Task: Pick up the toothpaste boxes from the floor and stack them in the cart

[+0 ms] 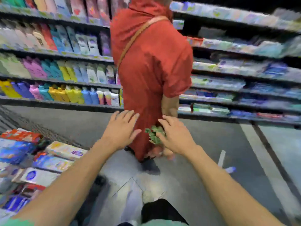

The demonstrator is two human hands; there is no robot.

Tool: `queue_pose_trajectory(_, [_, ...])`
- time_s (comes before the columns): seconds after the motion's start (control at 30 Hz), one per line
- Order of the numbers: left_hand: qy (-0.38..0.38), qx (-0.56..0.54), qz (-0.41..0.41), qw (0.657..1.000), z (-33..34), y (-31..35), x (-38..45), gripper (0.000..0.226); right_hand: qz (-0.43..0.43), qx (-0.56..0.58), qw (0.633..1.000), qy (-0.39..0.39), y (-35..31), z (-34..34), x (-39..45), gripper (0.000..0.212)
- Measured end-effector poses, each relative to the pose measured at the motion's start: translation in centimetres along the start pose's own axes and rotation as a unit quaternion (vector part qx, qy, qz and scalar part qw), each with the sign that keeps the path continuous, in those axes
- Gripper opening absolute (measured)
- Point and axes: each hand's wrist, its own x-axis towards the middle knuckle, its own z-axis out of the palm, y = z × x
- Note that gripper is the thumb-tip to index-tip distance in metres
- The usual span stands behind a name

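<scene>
Both arms extend forward into a shop aisle, palms down. The left hand is spread with fingers straight and apart; its grip is fully open and holds nothing. The right hand is likewise spread flat, grip open, holding nothing; its fingers pass in front of a green leafy bunch, and contact between the two cannot be determined. Directly ahead of both hands, a person in a red garment stands with the back turned, a tan strap running diagonally across it. The toothpaste boxes lie stacked at lower left, in several layers of flat cartons with blue, white and red printing; the wire mesh of the cart shows just behind them, though motion blur prevents confirming the cart's outline. Shelves of coloured bottles fill the left side, and shelves of flat packets fill the right. A small blue-and-white item lies on the grey floor at right, too blurred to identify.
</scene>
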Motion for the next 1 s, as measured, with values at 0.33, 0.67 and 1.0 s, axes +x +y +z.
queue_pose_trajectory(0.33, [0.006, -0.007, 0.302, 0.953, 0.0, 28.9, 10.3, 0.067, 0.350, 0.023, 0.935, 0.045, 21.8, 0.6, -25.8, 0.063])
queue_pose_trajectory(0.67, [-0.060, 0.009, 0.421, 0.905, 6.3, 58.3, 17.7, 0.063, 0.554, 0.094, 0.825, 0.059, 41.3, 4.6, -43.8, 0.065])
queue_pose_trajectory(1.0, [-0.119, 0.036, 0.498, 0.858, 15.9, 75.2, 24.5, 0.062, 0.652, 0.217, 0.726, 0.044, 53.7, 13.8, -48.1, 0.069])
